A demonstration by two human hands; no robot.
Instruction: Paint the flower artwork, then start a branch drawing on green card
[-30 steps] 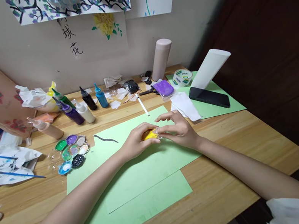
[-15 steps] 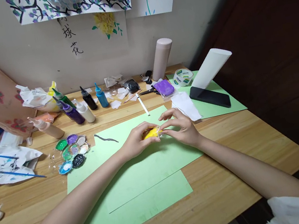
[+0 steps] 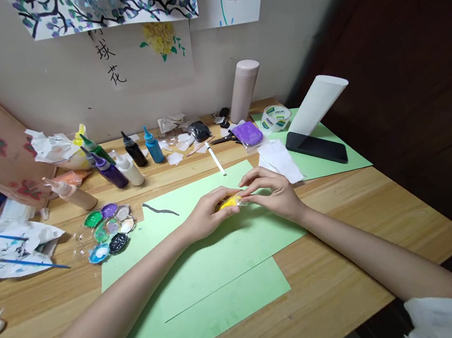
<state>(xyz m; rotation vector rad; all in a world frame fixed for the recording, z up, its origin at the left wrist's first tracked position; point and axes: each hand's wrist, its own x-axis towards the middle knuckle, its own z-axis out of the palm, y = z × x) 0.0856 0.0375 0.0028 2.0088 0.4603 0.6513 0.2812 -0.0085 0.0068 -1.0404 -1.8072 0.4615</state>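
A small clear packet of yellow modelling clay (image 3: 228, 202) is held between both hands above the green paper (image 3: 207, 259). My left hand (image 3: 204, 216) is closed around the packet's left part, thumb below and fingers above. At its right end, my right hand (image 3: 273, 194) pinches the clear wrapper between thumb and fingers. Part of the packet is hidden behind the fingers. On the paper, left of my hands, lies a dark wavy painted line (image 3: 160, 209).
A paint palette (image 3: 119, 242), paint bottles (image 3: 109, 173) and brushes (image 3: 28, 263) are on the left. Behind my hands lie a white pen (image 3: 215, 159), purple clay packet (image 3: 248, 133) and scissors (image 3: 223, 140). At right are a phone (image 3: 316, 147), tape (image 3: 276, 118) and white tube (image 3: 318, 103).
The right hand's fingers have closed in nearer the packet's end, and the wrapper there looks more bunched. My left hand keeps its hold. The view has shifted slightly.
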